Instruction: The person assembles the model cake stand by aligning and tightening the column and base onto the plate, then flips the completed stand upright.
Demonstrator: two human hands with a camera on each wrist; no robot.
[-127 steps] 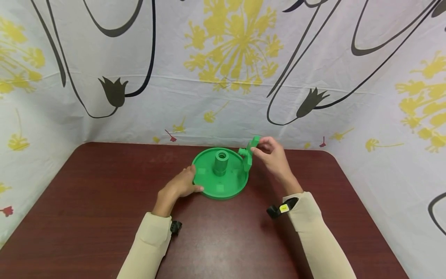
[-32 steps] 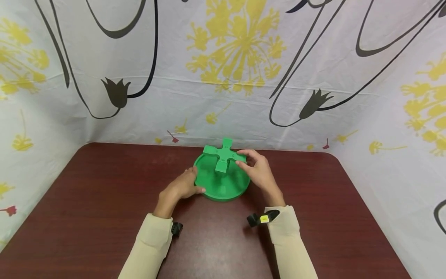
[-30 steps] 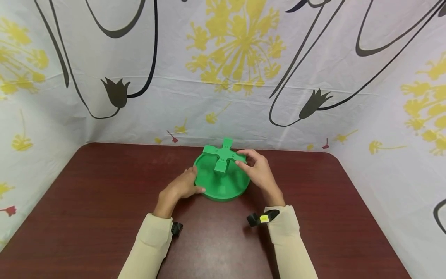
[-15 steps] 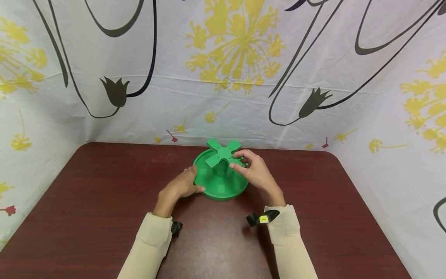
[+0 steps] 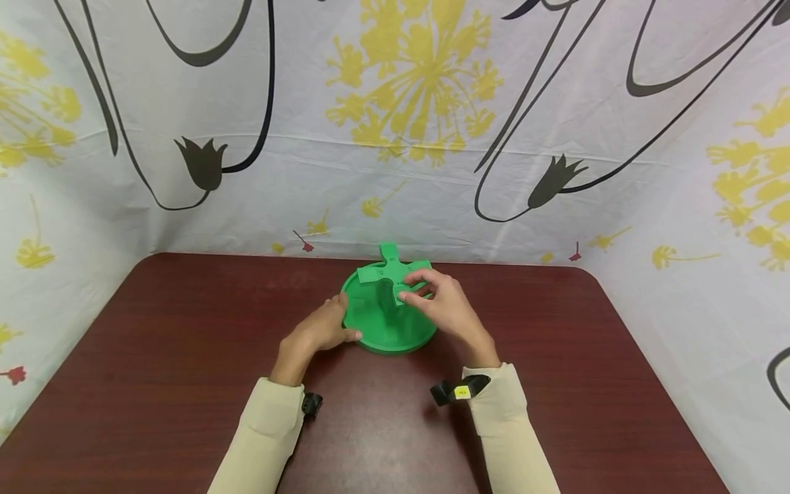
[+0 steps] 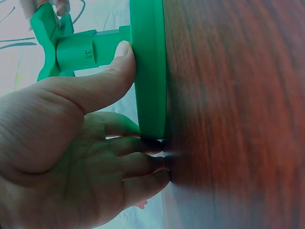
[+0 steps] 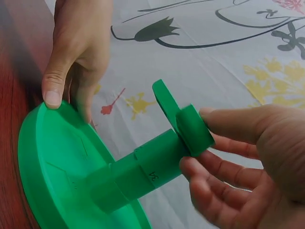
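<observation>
A round green base [image 5: 389, 339] with a raised rim lies flat on the table. My left hand [image 5: 317, 329] grips its left edge, thumb over the rim and fingers around the outside, as the left wrist view shows. From the base's middle rises a green post [image 7: 152, 162], marked with small numbers. On top of this post sits a green cross-shaped piece [image 5: 389, 269] with flat arms. The thumb and fingers of my right hand [image 5: 450, 309] pinch the arm nearest the front. How the cross joins the post is hidden.
The dark red-brown table [image 5: 382, 425] stretches to both sides and toward me. Behind it hangs a white cloth [image 5: 296, 185] with yellow and grey flower prints, close to the table's back edge.
Earlier the right hand held the cross upright beside the bare post. Since then it has come onto the post and turned, with the right hand shifting left. The left hand stays put.
</observation>
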